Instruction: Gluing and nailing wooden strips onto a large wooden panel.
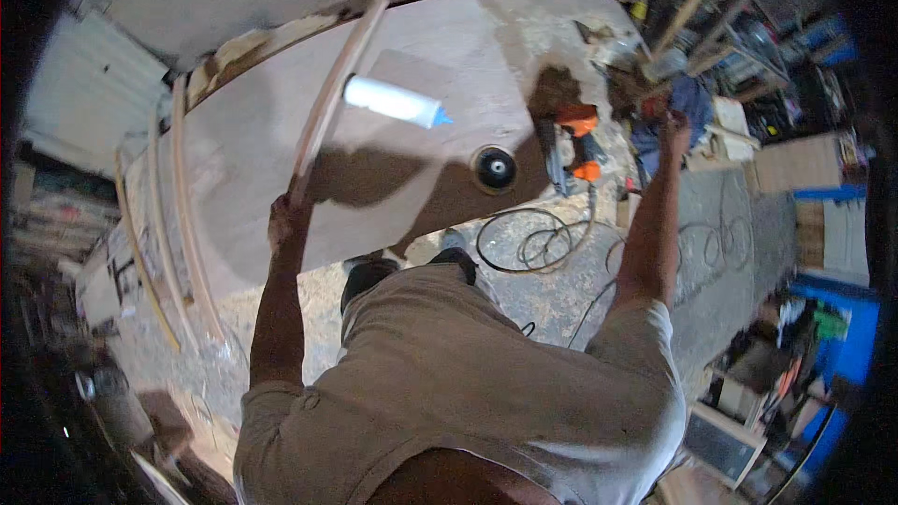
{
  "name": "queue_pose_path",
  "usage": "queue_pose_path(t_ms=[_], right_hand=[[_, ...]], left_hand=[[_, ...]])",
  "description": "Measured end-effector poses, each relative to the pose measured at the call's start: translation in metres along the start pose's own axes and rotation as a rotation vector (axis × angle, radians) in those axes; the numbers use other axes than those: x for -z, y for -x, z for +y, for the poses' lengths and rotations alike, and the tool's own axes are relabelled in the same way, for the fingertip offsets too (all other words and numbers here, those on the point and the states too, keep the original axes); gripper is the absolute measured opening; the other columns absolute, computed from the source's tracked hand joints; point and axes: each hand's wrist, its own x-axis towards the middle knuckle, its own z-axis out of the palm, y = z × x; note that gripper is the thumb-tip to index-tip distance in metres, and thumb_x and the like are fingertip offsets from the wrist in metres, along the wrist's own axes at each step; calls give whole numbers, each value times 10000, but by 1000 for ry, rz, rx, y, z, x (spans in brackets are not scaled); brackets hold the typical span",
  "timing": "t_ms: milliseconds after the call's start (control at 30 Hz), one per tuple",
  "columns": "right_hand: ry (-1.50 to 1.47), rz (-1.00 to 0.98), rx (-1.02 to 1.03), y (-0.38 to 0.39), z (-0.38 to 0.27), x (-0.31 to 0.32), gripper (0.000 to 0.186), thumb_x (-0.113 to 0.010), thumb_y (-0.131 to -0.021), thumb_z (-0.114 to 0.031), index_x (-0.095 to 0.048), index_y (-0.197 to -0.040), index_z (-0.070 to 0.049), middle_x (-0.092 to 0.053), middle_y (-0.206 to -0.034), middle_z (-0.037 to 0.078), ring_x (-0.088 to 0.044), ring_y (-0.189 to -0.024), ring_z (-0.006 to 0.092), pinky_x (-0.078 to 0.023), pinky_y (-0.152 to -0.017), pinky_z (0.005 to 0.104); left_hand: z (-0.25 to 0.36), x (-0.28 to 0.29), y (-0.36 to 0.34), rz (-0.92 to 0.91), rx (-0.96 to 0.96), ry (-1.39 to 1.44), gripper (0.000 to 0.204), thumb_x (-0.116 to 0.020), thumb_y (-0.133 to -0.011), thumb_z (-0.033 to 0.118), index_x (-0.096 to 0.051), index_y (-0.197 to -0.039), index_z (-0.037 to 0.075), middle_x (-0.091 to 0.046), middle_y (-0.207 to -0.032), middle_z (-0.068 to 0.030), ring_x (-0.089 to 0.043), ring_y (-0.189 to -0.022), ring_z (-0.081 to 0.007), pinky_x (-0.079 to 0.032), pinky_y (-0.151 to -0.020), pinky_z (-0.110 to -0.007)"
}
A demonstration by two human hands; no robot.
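Note:
My left hand (285, 221) is closed around the lower end of a long wooden strip (337, 84), which slants across a pale plywood sheet (253, 178). Beside the strip lies a white bottle with a blue nozzle (388, 101). A black round disc (494, 169) rests near the sheet's front edge. Out to the right, my right hand (674, 128) has its fingers closed at a crumpled dark blue cloth (690, 101); blur hides their exact grip. Between that hand and the disc is an orange and grey nail gun (572, 145) with a hose.
More wooden strips (182, 187) lean along the left of the sheet. A coiled hose (538, 241) lies on the dusty floor near my feet. Cluttered shelves (739, 47) stand at the far right, and a box of odds and ends (739, 402) sits at the lower right.

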Motion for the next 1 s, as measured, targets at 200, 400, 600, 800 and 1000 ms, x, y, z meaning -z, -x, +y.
queue_pose_path(t_ms=[200, 400, 600, 800, 1000], right_hand=[[-668, -921, 215, 111, -177, -113, 465, -648, -770, -31, -462, -1196, -40, -569, -1108, 114, -565, -1009, 196, -482, -821, 317], [-64, -1019, 708, 249, -258, -208, 779, -758, -662, -319, -395, -1327, -139, -437, -1335, 152, -429, -1217, 321, -380, -997, 424], [-455, -1137, 380, 174, -250, -211, 617, -798, -642, -290, -545, -1186, -147, -624, -1050, 118, -592, -980, 228, -467, -886, 342], [-213, -567, 479, 11, -218, -128, 545, -804, -615, -375, -568, -1057, -161, -674, -899, 104, -652, -835, 277, -510, -758, 364], [269, -447, 245, -72, -145, -104, 618, -783, -619, -371, -538, -1155, -185, -647, -1025, 141, -613, -964, 325, -492, -825, 408]], left_hand=[[-17, -7, 13, 150, -167, 4, 365, -547, -876, 301, -513, -1099, 14, -586, -966, -217, -570, -882, -360, -456, -766, -426], [-7, 19, 47, 250, 35, 295, 341, -556, -900, 227, -511, -1104, -43, -567, -950, -129, -545, -849, -185, -471, -719, -316], [-78, 39, 94, 369, -85, 770, 336, -558, -904, 204, -509, -1122, -46, -547, -995, -86, -515, -858, -153, -442, -753, -269], [-127, 43, 143, 481, 287, 458, 319, -559, -889, 175, -512, -1154, 3, -557, -964, -48, -504, -780, -111, -406, -628, -228], [-118, 37, 151, 485, 454, 583, 311, -532, -899, 188, -498, -1162, 25, -525, -858, -3, -437, -580, -64, -352, -494, -206]])
